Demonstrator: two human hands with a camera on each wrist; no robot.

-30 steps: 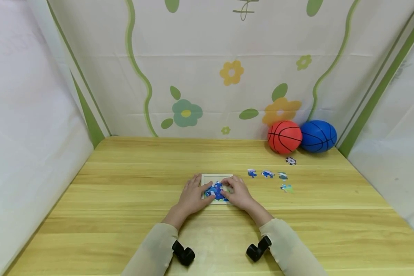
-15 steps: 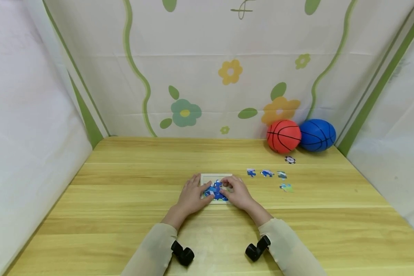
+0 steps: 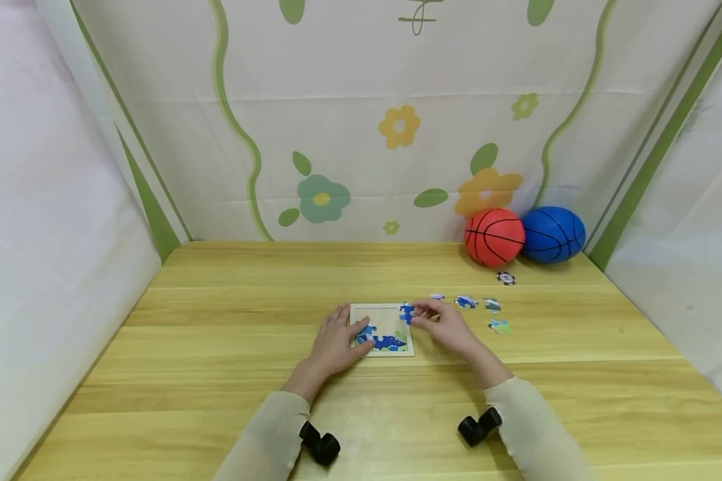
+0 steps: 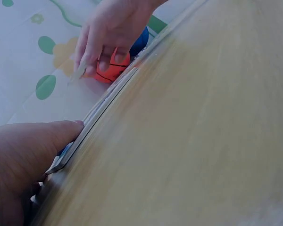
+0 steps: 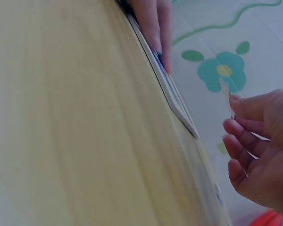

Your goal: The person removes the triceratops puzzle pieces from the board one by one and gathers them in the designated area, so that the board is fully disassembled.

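A blue jigsaw puzzle piece (image 3: 407,312) is pinched between the thumb and fingertips of my right hand (image 3: 448,325). It is raised over the upper right corner of a pale puzzle frame (image 3: 412,334). In the right wrist view the puzzle piece (image 5: 226,96) appears edge-on, off the table. My left hand (image 3: 333,341) rests on the frame's left side, its thumb stretched over the joined pieces (image 3: 385,343) along the bottom. Those pieces show a blue figure with green. The frame's upper part shows its bare backing. Part of the left side is hidden under my left hand.
Loose puzzle pieces lie right of the frame: a blue one (image 3: 466,302), a grey-green one (image 3: 492,304), a green one (image 3: 501,327), and one partly behind my right hand. A round black-and-white chip (image 3: 506,278) sits before a red ball (image 3: 495,237) and a blue ball (image 3: 553,234).
My right hand has lifted the blue puzzle piece from the middle of the frame and moved right and away with it. The left hand has stayed on the frame.
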